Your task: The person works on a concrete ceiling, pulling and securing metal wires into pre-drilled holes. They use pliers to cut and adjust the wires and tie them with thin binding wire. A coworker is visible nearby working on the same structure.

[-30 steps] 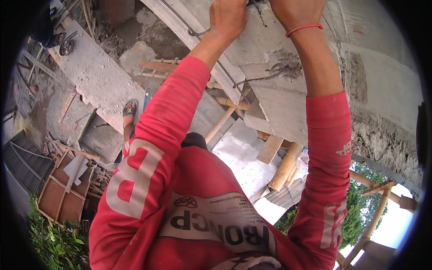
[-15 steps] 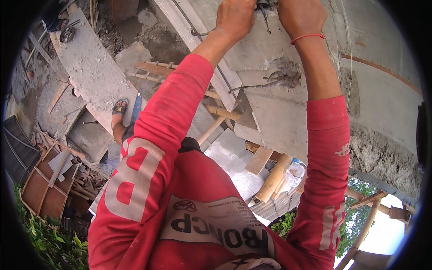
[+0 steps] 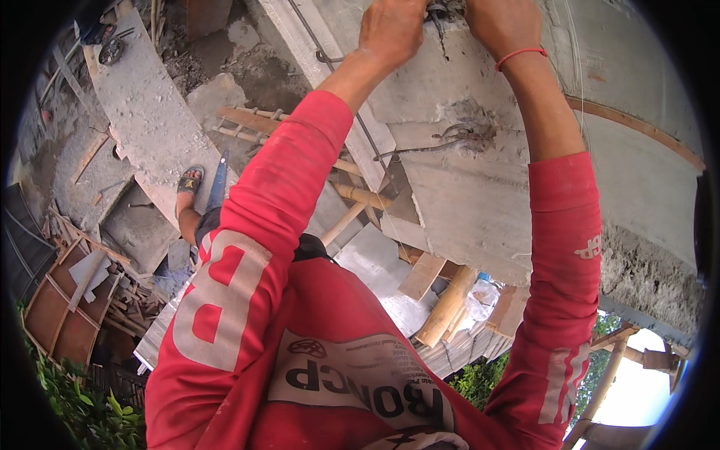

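At the top edge of the head view, my left hand and my right hand are raised against a grey concrete wall. Both look closed, but the frame cuts off their fingertips, so whatever they hold is hidden. Between them, dark bent metal, perhaps wire or rebar ends, sticks out of a rough hole. Lower on the wall, several thin bars poke from another chipped patch. A red cord bracelet circles my right wrist. Red sleeves cover both forearms.
A dusty plank walkway runs down the left, with my sandalled foot beside a blue saw-like blade. Bamboo poles and boards lie below the wall. A brown panel rests among scrap wood at lower left.
The view has shifted slightly, so the walkway and scrap wood sit further left. My right forearm appears a little further right and more slanted; both hands stay at the same wall spot.
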Demonstrator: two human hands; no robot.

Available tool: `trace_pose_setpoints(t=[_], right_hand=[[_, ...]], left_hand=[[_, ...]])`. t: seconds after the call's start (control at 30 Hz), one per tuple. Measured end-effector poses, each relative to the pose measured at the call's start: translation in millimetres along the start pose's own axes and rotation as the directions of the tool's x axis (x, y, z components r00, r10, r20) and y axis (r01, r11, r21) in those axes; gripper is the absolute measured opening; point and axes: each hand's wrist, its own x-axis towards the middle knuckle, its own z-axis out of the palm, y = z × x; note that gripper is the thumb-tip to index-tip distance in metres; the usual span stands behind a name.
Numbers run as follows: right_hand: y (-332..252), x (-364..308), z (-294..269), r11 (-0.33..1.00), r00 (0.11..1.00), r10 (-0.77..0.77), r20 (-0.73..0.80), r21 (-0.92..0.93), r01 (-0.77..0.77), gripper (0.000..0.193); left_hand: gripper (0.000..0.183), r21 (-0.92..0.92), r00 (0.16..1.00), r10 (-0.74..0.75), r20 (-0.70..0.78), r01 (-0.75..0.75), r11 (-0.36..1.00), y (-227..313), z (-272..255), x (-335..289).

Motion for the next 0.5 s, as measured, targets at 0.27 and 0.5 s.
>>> trace_pose_setpoints(t=[0.27,0.5], right_hand=[[1.4,2.9,10.7,0.959,0.960,0.281,0.011,0.023,-0.281,0.012],[8.4,17.2,-20.3,0.997,0.986,0.031,0.163,-0.081,-0.018,0.024]], left_hand=[[0.008,-0.077,1.000,0.016,-0.014,-0.017,0.997,0.8,0.7,-0.2],[0.016,0.084,0.999,0.045,-0.029,-0.043,0.996,5.8,-0.1,-6.8]])
